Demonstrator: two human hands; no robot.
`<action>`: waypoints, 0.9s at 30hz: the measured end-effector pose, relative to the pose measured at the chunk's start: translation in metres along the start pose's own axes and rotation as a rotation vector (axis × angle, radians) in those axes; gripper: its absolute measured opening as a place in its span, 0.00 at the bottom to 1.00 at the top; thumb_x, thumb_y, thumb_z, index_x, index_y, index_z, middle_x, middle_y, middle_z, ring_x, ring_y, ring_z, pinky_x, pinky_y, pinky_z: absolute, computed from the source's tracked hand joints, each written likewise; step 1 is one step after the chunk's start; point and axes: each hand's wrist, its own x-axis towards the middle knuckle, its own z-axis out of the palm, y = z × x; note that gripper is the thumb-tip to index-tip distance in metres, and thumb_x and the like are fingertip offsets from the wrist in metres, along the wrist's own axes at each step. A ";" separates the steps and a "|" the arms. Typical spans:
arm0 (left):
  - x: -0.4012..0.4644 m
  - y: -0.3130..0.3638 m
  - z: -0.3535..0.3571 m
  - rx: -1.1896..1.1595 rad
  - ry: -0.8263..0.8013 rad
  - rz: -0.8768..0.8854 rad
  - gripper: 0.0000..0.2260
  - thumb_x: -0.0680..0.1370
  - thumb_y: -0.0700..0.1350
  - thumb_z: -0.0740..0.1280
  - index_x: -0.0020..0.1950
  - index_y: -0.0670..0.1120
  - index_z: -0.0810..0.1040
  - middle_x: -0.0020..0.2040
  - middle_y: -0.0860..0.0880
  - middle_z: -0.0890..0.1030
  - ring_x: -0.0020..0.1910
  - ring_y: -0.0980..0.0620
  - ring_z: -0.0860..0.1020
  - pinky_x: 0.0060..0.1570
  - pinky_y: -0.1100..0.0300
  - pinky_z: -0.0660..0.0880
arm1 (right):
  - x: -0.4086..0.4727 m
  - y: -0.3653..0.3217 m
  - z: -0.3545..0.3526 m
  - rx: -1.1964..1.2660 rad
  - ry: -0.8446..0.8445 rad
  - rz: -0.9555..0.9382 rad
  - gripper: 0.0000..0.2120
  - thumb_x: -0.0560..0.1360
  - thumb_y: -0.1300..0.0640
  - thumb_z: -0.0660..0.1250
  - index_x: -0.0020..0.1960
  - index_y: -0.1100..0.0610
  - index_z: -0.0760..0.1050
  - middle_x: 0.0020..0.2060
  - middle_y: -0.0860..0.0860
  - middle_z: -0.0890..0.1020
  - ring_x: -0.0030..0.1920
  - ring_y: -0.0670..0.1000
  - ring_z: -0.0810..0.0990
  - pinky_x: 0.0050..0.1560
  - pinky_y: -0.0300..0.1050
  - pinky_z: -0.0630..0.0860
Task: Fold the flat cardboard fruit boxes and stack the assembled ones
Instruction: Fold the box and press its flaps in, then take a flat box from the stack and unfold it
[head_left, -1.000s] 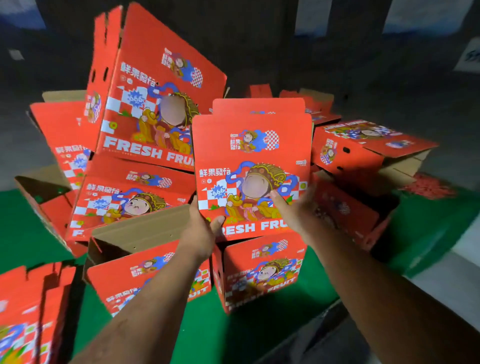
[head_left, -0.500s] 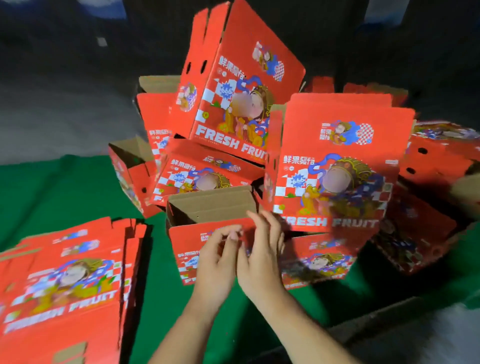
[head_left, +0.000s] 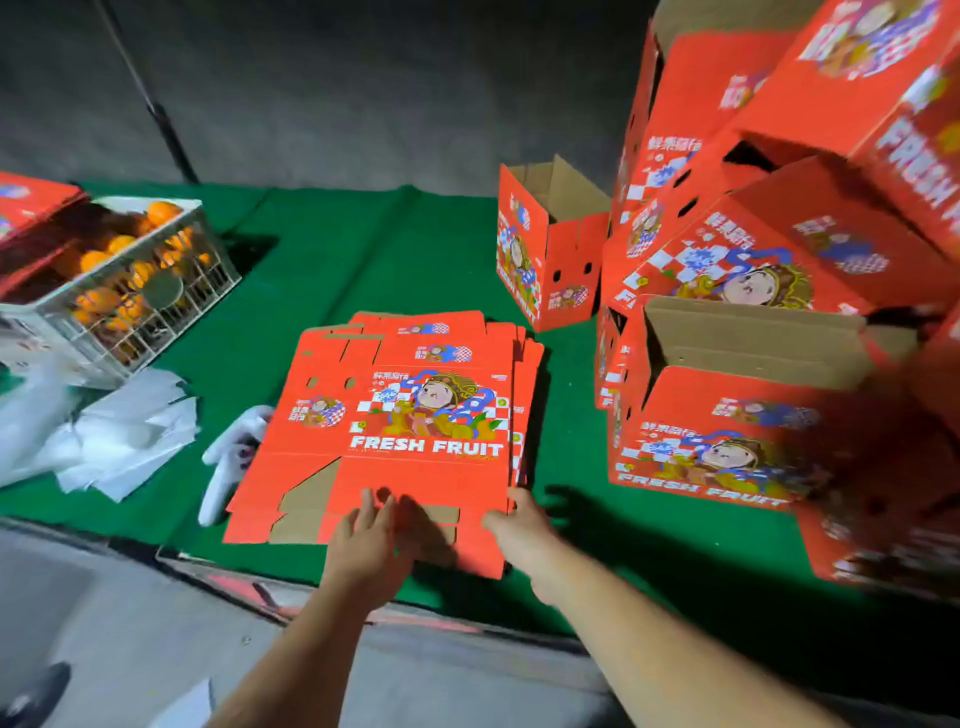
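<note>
A stack of flat red "FRESH FRUIT" cardboard boxes (head_left: 410, 415) lies on the green table cover (head_left: 363, 260) in front of me. My left hand (head_left: 371, 545) rests with straight fingers on the near edge of the top sheet. My right hand (head_left: 519, 525) touches the stack's near right corner; whether its fingers curl under the sheet is hidden. A pile of assembled red boxes (head_left: 753, 322) rises at the right, some open-topped, some tilted on others. One assembled box (head_left: 550, 254) stands apart behind the flat stack.
A white plastic crate of oranges (head_left: 124, 280) sits at the far left under a red box (head_left: 31, 202). White plastic bags (head_left: 114, 431) and a white object (head_left: 234, 457) lie left of the flat stack. The table's near edge (head_left: 260, 587) runs below my hands.
My view has swung left from the assembled pile to the flat stack. Both hands left the placed box and came down onto the near edge of the top flat sheet.
</note>
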 end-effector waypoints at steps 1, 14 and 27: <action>0.004 -0.009 0.005 0.012 -0.035 0.022 0.36 0.80 0.53 0.63 0.84 0.50 0.49 0.84 0.45 0.53 0.80 0.41 0.58 0.78 0.51 0.57 | 0.005 0.002 0.003 0.025 0.001 0.031 0.22 0.79 0.60 0.65 0.72 0.51 0.68 0.56 0.49 0.80 0.49 0.48 0.79 0.48 0.41 0.75; -0.019 -0.012 0.031 -0.132 -0.012 0.340 0.34 0.79 0.48 0.63 0.84 0.54 0.54 0.73 0.45 0.76 0.61 0.42 0.77 0.59 0.52 0.70 | 0.052 0.023 -0.004 0.260 0.199 0.424 0.28 0.75 0.43 0.75 0.65 0.57 0.70 0.60 0.58 0.80 0.59 0.59 0.78 0.64 0.57 0.75; -0.009 -0.015 -0.001 -0.206 0.180 0.394 0.31 0.75 0.40 0.66 0.79 0.49 0.68 0.70 0.45 0.78 0.73 0.40 0.71 0.70 0.48 0.69 | 0.027 0.007 -0.048 -0.049 0.394 -0.059 0.09 0.85 0.58 0.60 0.48 0.51 0.76 0.50 0.54 0.82 0.48 0.52 0.79 0.46 0.46 0.74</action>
